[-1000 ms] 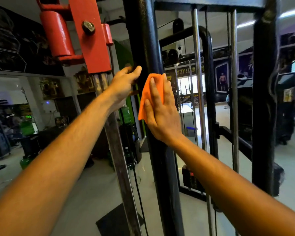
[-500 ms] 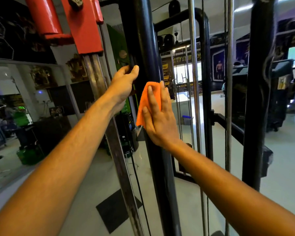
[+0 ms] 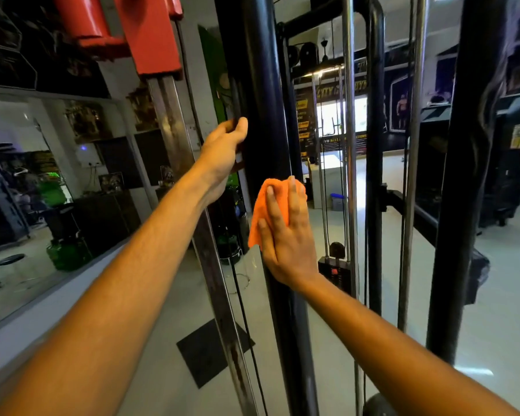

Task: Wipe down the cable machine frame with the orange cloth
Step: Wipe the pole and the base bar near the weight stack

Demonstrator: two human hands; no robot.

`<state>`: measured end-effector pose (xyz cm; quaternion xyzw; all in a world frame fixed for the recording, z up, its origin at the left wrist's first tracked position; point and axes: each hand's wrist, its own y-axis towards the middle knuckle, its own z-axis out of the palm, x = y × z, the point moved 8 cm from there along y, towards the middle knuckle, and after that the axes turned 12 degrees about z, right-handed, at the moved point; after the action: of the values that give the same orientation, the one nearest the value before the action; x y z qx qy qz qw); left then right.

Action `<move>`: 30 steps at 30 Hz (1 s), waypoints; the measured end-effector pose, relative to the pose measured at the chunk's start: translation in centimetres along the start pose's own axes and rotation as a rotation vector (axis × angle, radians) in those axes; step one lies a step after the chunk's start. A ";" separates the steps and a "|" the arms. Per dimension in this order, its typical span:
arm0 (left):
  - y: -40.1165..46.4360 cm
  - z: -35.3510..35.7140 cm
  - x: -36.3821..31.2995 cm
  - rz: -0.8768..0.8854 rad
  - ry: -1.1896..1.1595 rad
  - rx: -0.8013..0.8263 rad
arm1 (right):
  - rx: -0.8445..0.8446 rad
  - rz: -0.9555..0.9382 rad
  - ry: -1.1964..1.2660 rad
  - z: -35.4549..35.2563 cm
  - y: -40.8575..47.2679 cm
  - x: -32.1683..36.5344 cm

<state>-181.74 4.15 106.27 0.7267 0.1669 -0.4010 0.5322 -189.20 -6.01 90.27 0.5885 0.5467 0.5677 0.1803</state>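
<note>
The right hand (image 3: 285,235) presses a crumpled orange cloth (image 3: 263,205) flat-fingered against the black round steel upright of the cable machine frame (image 3: 261,94). Above the cloth, the left hand (image 3: 222,151) curls round that upright's far edge. Left of the upright runs a worn grey steel bar (image 3: 174,127) under a red painted bracket (image 3: 150,34); right of it stand chrome guide rods (image 3: 349,145) and a black weight stack (image 3: 338,270).
</note>
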 end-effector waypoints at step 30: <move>-2.6 0.8 4.5 -0.041 -0.015 -0.124 | 0.107 -0.010 0.092 0.8 -2.9 -3.3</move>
<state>-181.02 3.58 101.10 0.6858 0.2024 -0.4061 0.5690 -188.97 -7.48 86.04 0.5679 0.5869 0.5632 0.1262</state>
